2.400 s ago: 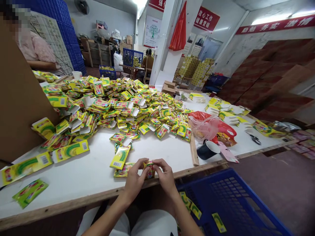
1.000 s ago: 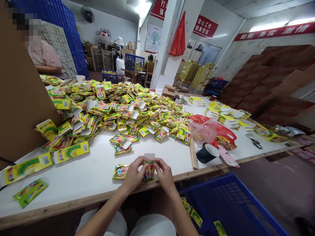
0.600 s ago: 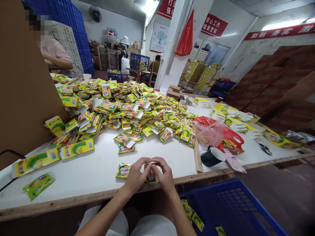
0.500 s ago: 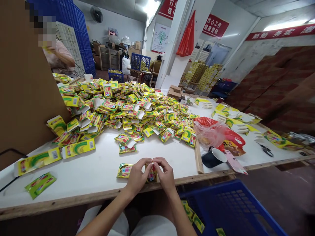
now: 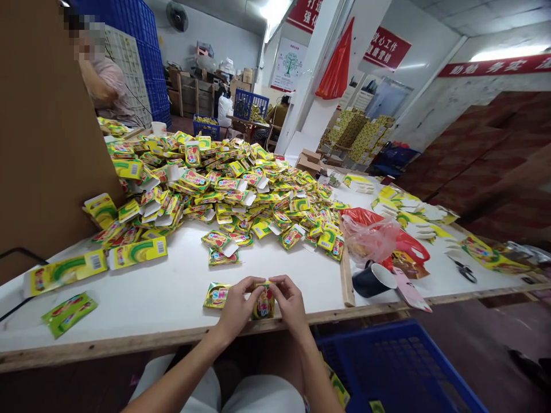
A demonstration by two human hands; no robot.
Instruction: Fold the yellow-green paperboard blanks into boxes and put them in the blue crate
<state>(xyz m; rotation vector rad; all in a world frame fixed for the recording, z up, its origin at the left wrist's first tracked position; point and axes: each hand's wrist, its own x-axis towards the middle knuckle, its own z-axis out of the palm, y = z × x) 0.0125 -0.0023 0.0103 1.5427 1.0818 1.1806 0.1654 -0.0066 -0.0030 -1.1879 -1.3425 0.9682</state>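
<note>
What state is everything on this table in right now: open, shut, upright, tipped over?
small carton: upright at the table edge, top pinched by both hands.
left hand: closed on the carton.
right hand: closed on the carton.
foil sachet: lying flat beside the left hand.
pile of cartons: heaped, many white flaps open.
black mug: tipped on its side.
blue crate: open-topped, a few packs inside.

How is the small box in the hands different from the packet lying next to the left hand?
The box stands upright, gripped by the left hand and right hand; the packet lies flat on the table, unheld. The box is folded into shape; the packet is thin. Both are yellow-green with red print.
</note>
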